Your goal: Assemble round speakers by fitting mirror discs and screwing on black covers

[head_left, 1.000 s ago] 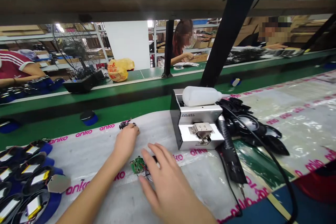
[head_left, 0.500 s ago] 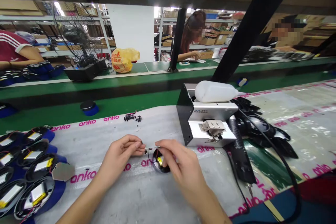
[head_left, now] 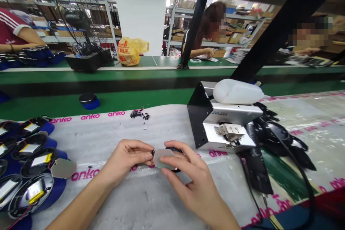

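Observation:
Between my hands is a grey hexagonal plate [head_left: 161,153], its flat face toward me. My right hand [head_left: 195,174] grips the plate with curved fingers, some of them lying across its face. Partly hidden behind the plate and those fingers is a dark round housing [head_left: 175,149]. My left hand [head_left: 130,158] is closed in a pinch at the plate's left edge, on a small black part [head_left: 153,153] mostly covered by the fingertips. Beyond my hands lies a scatter of small black pieces [head_left: 138,114] on the plastic-covered bench [head_left: 129,205].
Several blue-rimmed housings with batteries [head_left: 37,190] crowd the left, another hexagonal plate [head_left: 63,168] on one. To the right stands a metal machine [head_left: 223,115] with a white bottle [head_left: 237,91] on top and black cables. A capped blue housing [head_left: 89,101] sits behind. Co-workers sit across.
The plate, seen edge-on between my fingers before, now shows its broad face and covers much of the housing. My right hand's fingers have spread over it. The camera view has shifted.

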The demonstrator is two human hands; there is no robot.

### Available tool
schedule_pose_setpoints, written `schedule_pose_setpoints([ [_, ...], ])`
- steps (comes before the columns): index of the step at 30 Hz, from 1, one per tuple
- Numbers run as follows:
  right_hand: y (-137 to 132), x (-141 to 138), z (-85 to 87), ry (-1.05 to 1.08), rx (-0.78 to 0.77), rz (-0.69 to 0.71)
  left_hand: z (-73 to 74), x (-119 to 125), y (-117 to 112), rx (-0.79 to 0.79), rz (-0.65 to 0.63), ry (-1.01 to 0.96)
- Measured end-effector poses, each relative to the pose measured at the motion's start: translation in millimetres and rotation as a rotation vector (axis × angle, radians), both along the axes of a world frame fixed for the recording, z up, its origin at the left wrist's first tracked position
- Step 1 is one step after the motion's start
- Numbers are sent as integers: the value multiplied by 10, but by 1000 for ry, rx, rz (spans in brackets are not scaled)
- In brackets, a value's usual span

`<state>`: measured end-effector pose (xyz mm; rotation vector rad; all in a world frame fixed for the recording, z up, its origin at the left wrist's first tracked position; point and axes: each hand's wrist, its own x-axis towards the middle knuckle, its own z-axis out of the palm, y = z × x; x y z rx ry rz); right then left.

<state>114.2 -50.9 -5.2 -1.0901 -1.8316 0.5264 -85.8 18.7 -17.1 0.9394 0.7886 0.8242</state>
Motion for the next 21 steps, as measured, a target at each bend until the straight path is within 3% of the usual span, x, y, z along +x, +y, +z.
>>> schedule_pose_setpoints([
  [6,4,19,-1,-26,-10,43,-1,-4,20,-30,14,-3],
  [14,3,10,-28,-13,-14,42,103,-39,10,-25,-51,-31],
  [21,-4,-26,-22,6,-25,-4,97,-36,0,-100,-57,-44],
])
